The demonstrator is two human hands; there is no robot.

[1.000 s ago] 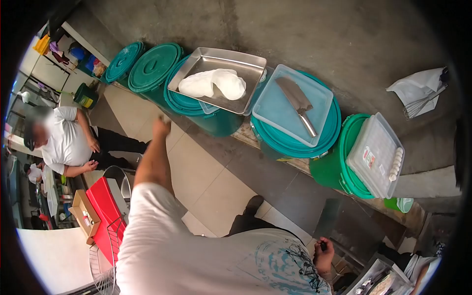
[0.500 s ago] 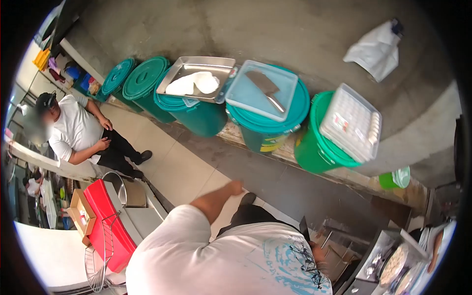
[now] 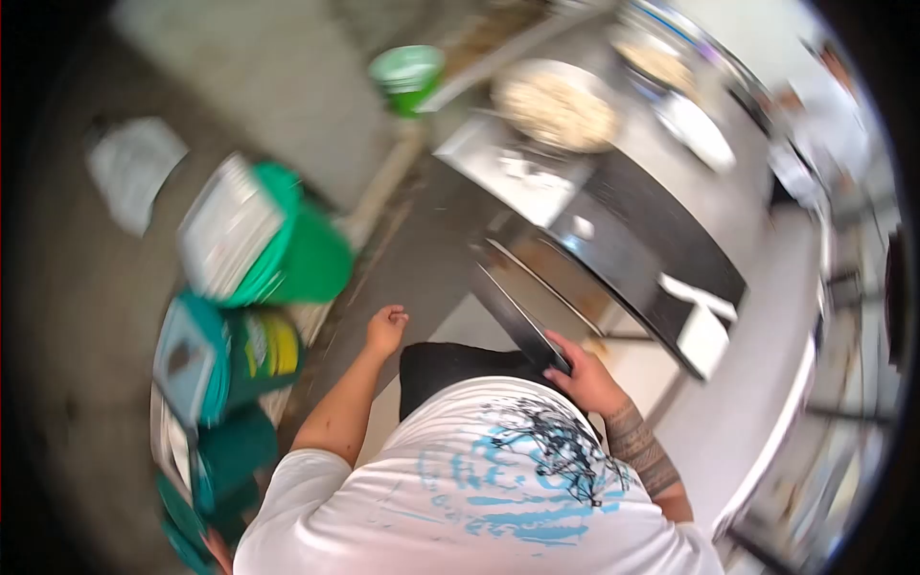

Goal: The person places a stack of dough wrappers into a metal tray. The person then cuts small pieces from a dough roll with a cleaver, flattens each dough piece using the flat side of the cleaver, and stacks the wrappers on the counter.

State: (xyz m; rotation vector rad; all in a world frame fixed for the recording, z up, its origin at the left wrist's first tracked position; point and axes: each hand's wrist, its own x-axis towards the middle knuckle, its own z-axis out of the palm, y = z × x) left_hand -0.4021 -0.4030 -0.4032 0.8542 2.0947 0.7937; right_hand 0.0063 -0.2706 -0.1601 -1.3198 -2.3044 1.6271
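My right hand is wrapped round the dark handle of a large knife in front of my waist. The long blade points up and left, towards the counter. Over the floor on the other side hangs my left hand, empty, its fingers loosely bent and a little apart. It touches nothing. Beyond the knife, a metal tray with white pieces lies at the edge of the dark counter. Behind that tray is a round pan of pale food. The picture is partly blurred.
To the left stand a green bin with a clear box on its lid, and teal bins. A small green bucket is farther ahead. Another person in white stands beyond the counter at right.
The view has swung right, from the row of bins towards the counter. The knife and my right hand now show more fully. The person at left has gone out of view.
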